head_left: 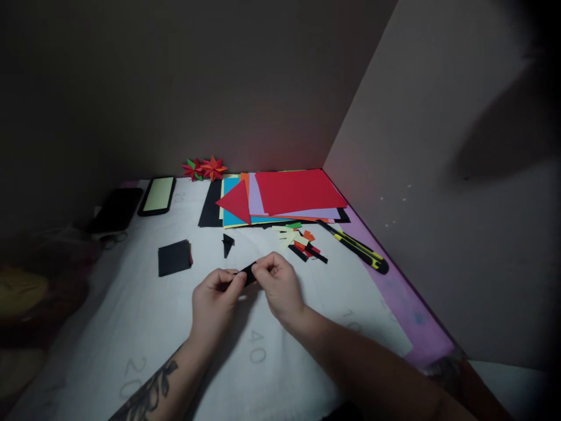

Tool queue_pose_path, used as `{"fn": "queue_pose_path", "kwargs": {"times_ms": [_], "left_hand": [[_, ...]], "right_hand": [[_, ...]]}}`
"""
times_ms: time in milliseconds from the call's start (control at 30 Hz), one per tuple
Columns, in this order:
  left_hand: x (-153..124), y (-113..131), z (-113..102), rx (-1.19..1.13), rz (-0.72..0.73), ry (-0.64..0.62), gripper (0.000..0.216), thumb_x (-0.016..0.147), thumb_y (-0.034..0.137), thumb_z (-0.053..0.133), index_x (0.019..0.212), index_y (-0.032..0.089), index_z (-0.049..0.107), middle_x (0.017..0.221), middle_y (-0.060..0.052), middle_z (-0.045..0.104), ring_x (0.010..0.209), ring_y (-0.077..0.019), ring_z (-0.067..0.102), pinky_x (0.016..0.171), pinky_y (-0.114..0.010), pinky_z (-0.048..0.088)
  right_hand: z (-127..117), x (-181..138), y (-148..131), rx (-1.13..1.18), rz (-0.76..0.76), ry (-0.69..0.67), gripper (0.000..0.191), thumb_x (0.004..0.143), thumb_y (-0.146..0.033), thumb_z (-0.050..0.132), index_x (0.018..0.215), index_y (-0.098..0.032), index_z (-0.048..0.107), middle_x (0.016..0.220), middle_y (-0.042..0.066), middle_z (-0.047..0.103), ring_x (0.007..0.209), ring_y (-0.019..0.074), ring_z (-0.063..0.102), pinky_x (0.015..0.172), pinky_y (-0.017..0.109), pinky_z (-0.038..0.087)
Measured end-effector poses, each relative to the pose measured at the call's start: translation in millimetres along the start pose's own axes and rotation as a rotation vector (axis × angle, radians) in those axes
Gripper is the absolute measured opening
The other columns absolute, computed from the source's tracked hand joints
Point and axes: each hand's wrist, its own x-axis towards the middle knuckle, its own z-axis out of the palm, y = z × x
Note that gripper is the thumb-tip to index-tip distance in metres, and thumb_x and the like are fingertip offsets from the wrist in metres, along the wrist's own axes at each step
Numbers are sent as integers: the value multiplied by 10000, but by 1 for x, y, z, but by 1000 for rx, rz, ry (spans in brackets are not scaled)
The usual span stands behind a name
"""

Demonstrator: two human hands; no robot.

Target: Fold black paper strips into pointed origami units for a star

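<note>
A small piece of black paper (250, 273) is stretched between my two hands, above the white sheet covering the table. My left hand (216, 295) pinches its left end between thumb and fingers. The other end is gripped by my right hand (279, 286). Fingers hide much of the paper, so whether it is folded I cannot tell. Just beyond my hands lies a small folded black paper piece (227, 245). To the left sits a stack of black paper squares (174, 258), with a little red showing at its edge.
Paper scraps (302, 241) lie beyond my right hand, beside a yellow-and-black box cutter (357, 248). Coloured sheets (302, 190) are piled at the back, with folded paper stars (214, 168) behind. A lit phone (158, 195) and a dark device (117, 210) lie left. Walls border the table.
</note>
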Motion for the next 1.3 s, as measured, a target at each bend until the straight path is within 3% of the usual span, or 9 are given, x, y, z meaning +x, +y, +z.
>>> {"fn": "queue_pose_path", "kwargs": {"times_ms": [100, 267, 400, 567, 733, 967, 1300], "left_hand": [[1, 0, -1, 21, 10, 4, 208, 711, 318, 681, 582, 173, 605, 704, -22, 692, 661, -144, 614, 614, -231, 470], [5, 2, -6, 41, -6, -9, 192, 694, 305, 691, 585, 161, 624, 667, -20, 685, 633, -139, 597, 599, -224, 450], [6, 3, -9, -13, -66, -72, 198, 695, 342, 702, 677, 146, 682, 619, -10, 664, 582, -131, 568, 554, -219, 419], [6, 1, -8, -60, -119, -99, 256, 674, 386, 725, 627, 141, 669, 571, 3, 620, 549, -112, 518, 522, -205, 373], [7, 2, -10, -79, -125, -84, 258, 662, 379, 730, 596, 144, 645, 534, 20, 579, 505, -94, 470, 489, -200, 341], [9, 5, -14, -9, -52, 5, 249, 641, 334, 725, 523, 153, 603, 550, 8, 597, 512, -102, 484, 489, -207, 354], [5, 3, -10, -60, -79, 9, 213, 666, 323, 726, 589, 150, 628, 556, 15, 597, 521, -102, 499, 505, -210, 372]], "right_hand": [[0, 2, -1, 31, -13, -38, 157, 720, -242, 641, 703, -216, 487, 645, -56, 535, 590, 115, 505, 572, 238, 407], [0, 2, -3, -43, 6, -218, 255, 704, -194, 624, 907, -229, 474, 606, -91, 501, 551, 106, 488, 537, 223, 368], [-2, 2, -4, -48, -29, -135, 209, 716, -201, 621, 851, -225, 463, 610, -88, 472, 550, 102, 472, 539, 224, 366], [-6, 2, -5, -34, -102, -40, 242, 721, -189, 637, 872, -230, 452, 666, -80, 448, 570, 97, 464, 547, 222, 372], [-3, -1, -4, -29, -99, -33, 245, 730, -175, 631, 871, -233, 439, 684, -76, 445, 579, 94, 461, 553, 220, 382], [3, -1, -4, 69, 25, -55, 272, 698, -219, 649, 799, -234, 396, 690, -87, 451, 567, 92, 535, 540, 219, 425], [-2, -3, -4, 33, 11, -52, 265, 715, -246, 655, 823, -242, 413, 713, -73, 449, 579, 95, 521, 569, 237, 467]]}}
